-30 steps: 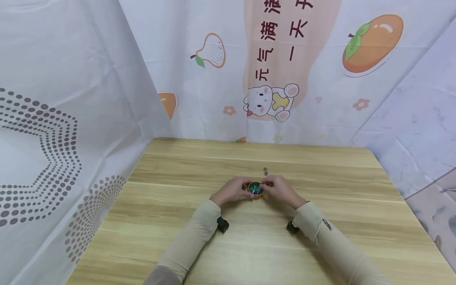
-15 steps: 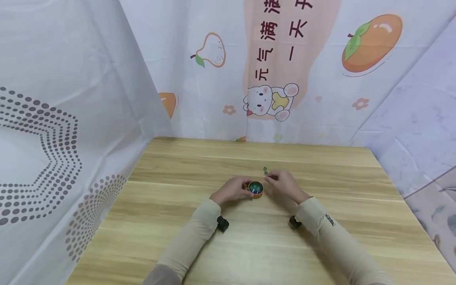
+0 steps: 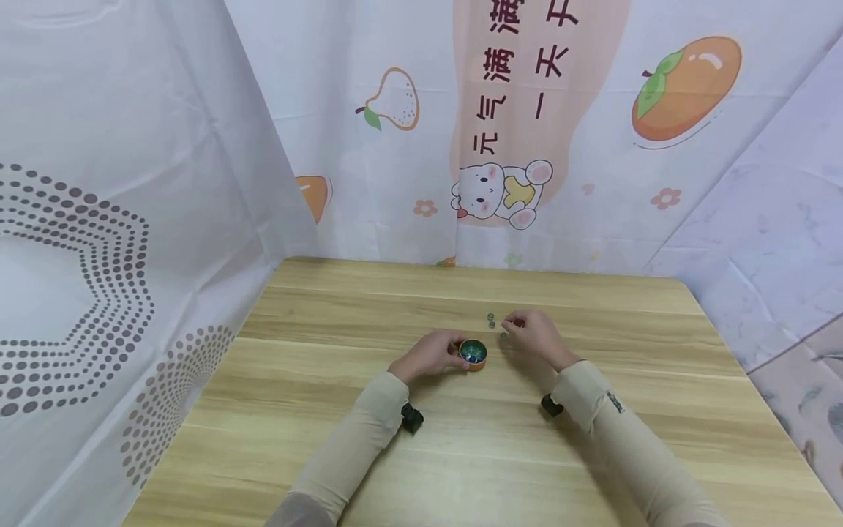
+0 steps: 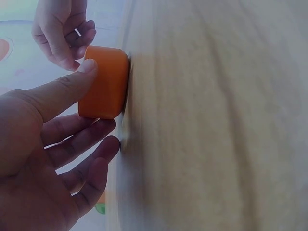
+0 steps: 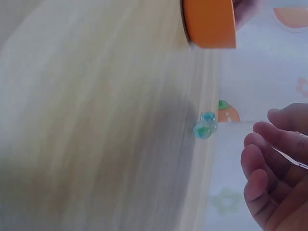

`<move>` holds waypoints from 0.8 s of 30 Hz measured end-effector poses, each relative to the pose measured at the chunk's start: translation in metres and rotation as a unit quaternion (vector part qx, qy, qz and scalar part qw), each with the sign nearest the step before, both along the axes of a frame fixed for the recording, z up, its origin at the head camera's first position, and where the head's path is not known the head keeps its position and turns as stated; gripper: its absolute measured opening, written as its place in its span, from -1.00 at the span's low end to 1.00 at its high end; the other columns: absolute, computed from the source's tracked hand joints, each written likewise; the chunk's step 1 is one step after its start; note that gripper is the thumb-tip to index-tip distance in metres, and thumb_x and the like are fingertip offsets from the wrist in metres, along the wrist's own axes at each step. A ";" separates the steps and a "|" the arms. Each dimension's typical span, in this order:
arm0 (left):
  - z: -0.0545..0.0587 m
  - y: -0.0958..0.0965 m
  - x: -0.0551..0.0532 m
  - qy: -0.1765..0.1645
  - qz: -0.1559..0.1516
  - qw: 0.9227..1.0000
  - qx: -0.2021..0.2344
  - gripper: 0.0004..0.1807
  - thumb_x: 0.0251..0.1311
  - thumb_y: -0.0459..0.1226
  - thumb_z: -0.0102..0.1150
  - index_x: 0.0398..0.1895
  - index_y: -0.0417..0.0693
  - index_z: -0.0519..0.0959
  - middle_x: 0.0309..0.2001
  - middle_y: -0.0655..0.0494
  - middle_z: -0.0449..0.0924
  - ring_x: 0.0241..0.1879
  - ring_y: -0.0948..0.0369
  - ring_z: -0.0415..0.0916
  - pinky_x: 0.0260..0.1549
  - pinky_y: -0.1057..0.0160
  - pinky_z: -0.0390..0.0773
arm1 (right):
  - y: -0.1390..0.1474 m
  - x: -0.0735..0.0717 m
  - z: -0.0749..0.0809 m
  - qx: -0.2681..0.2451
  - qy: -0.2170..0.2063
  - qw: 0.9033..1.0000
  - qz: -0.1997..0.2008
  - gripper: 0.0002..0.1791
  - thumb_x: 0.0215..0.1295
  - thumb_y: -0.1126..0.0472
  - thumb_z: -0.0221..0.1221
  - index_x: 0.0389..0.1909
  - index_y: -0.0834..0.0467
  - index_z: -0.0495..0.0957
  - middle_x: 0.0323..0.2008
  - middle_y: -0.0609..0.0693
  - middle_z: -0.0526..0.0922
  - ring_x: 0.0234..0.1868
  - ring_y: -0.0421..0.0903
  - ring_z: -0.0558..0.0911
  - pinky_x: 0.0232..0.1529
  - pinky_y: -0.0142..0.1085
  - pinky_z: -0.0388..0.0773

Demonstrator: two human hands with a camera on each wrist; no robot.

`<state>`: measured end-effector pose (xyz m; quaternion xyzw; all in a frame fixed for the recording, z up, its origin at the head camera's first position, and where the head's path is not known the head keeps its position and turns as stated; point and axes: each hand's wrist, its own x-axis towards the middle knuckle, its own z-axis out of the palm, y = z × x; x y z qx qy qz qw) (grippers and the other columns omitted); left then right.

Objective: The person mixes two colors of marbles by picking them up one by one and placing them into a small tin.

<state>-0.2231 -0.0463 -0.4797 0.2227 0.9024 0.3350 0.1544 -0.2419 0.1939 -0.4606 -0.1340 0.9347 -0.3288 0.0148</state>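
Observation:
My left hand (image 3: 433, 353) holds a small round orange bowl (image 4: 109, 84) on the wooden table, thumb on one side and fingers on the other. Green and blue glass marbles (image 3: 473, 353) fill it. To its right, my right hand (image 3: 535, 338) hovers with loosely bent fingers and nothing between them in the right wrist view. Just beside its fingertips lies a single marble (image 3: 503, 336). Two more marbles (image 3: 491, 320) sit a little farther back. In the right wrist view, clear blue-green marbles (image 5: 203, 130) overlap near the table's far side.
The wood-grain table (image 3: 369, 293) ends at a white printed curtain (image 3: 395, 168) behind. Another curtain (image 3: 217, 183) hangs along the left side. A small black camera (image 3: 412, 418) is worn at the left wrist, another (image 3: 551, 405) at the right.
My right hand has moved from the bowl's rim to the right. A third marble now lies on the table near the other two. My left hand keeps holding the bowl in place.

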 end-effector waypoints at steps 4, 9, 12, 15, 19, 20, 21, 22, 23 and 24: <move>0.001 0.000 0.000 -0.002 0.001 1.000 0.002 -0.48 0.12 -0.14 0.38 0.19 0.10 0.55 -0.11 0.23 0.65 -0.16 0.32 0.52 -0.10 0.28 0.50 | 0.003 -0.004 -0.001 0.014 -0.005 1.000 0.004 -0.76 0.36 0.18 0.16 -0.21 0.27 0.69 -0.31 0.13 0.71 -0.31 -0.04 0.59 -0.28 -0.19 0.51; 0.000 0.000 0.000 -0.005 -0.001 1.000 -0.001 -0.47 0.13 -0.15 0.38 0.21 0.11 0.54 -0.07 0.22 0.65 -0.12 0.32 0.53 -0.06 0.28 0.51 | 0.005 -0.006 -0.006 0.034 -0.024 0.999 0.009 -0.80 0.30 0.21 0.19 -0.23 0.26 0.70 -0.34 0.11 0.68 -0.36 -0.07 0.53 -0.34 -0.27 0.45; -0.001 0.000 0.000 -0.003 -0.002 1.000 0.000 -0.47 0.13 -0.15 0.38 0.21 0.11 0.54 -0.10 0.23 0.65 -0.17 0.34 0.52 -0.11 0.30 0.50 | 0.006 -0.007 -0.010 0.047 -0.025 0.998 0.018 -0.79 0.30 0.21 0.21 -0.22 0.28 0.69 -0.33 0.12 0.68 -0.36 -0.09 0.54 -0.34 -0.28 0.47; -0.003 0.000 0.000 0.000 -0.002 1.000 0.002 -0.48 0.12 -0.16 0.38 0.20 0.10 0.54 -0.14 0.24 0.64 -0.22 0.35 0.49 -0.16 0.33 0.48 | 0.007 -0.008 -0.014 0.056 -0.017 0.998 0.027 -0.78 0.30 0.20 0.21 -0.21 0.29 0.69 -0.34 0.13 0.68 -0.38 -0.10 0.55 -0.36 -0.27 0.48; -0.003 0.001 -0.001 0.000 -0.003 1.000 0.004 -0.48 0.12 -0.16 0.38 0.19 0.09 0.55 -0.16 0.24 0.63 -0.22 0.35 0.48 -0.16 0.33 0.48 | 0.007 -0.010 -0.017 0.057 -0.024 0.998 0.027 -0.78 0.30 0.19 0.22 -0.23 0.29 0.69 -0.41 0.09 0.67 -0.45 -0.13 0.53 -0.39 -0.28 0.46; -0.003 0.001 -0.001 0.000 -0.004 1.000 0.003 -0.49 0.12 -0.16 0.38 0.19 0.08 0.55 -0.15 0.24 0.63 -0.21 0.35 0.48 -0.15 0.33 0.48 | 0.008 -0.010 -0.017 0.058 -0.028 0.998 0.027 -0.78 0.30 0.19 0.22 -0.23 0.28 0.69 -0.42 0.08 0.67 -0.46 -0.14 0.53 -0.40 -0.28 0.46; -0.003 0.001 -0.001 0.001 -0.004 1.000 0.002 -0.49 0.12 -0.16 0.38 0.19 0.08 0.55 -0.15 0.24 0.63 -0.21 0.34 0.48 -0.14 0.32 0.48 | 0.008 -0.011 -0.017 0.058 -0.033 0.997 0.027 -0.78 0.30 0.19 0.22 -0.23 0.28 0.68 -0.43 0.07 0.67 -0.47 -0.15 0.53 -0.40 -0.29 0.46; -0.003 0.001 -0.001 0.002 -0.004 1.000 0.000 -0.49 0.12 -0.16 0.38 0.18 0.08 0.55 -0.15 0.24 0.63 -0.20 0.34 0.48 -0.14 0.32 0.48 | 0.008 -0.011 -0.018 0.058 -0.038 0.997 0.027 -0.78 0.30 0.18 0.22 -0.23 0.28 0.68 -0.43 0.07 0.68 -0.48 -0.16 0.54 -0.41 -0.29 0.46; -0.002 0.001 -0.001 0.003 -0.005 1.000 -0.002 -0.49 0.12 -0.16 0.38 0.18 0.08 0.55 -0.15 0.24 0.63 -0.20 0.34 0.49 -0.14 0.32 0.48 | 0.007 -0.011 -0.018 0.058 -0.044 0.997 0.025 -0.78 0.30 0.18 0.23 -0.22 0.27 0.69 -0.43 0.07 0.68 -0.48 -0.16 0.54 -0.41 -0.30 0.46; -0.002 0.000 -0.001 0.004 -0.005 1.000 -0.004 -0.50 0.12 -0.16 0.38 0.18 0.08 0.55 -0.15 0.25 0.63 -0.20 0.34 0.49 -0.14 0.32 0.48 | 0.007 -0.011 -0.019 0.057 -0.049 0.997 0.025 -0.78 0.29 0.18 0.23 -0.22 0.26 0.69 -0.42 0.07 0.69 -0.47 -0.16 0.55 -0.40 -0.30 0.46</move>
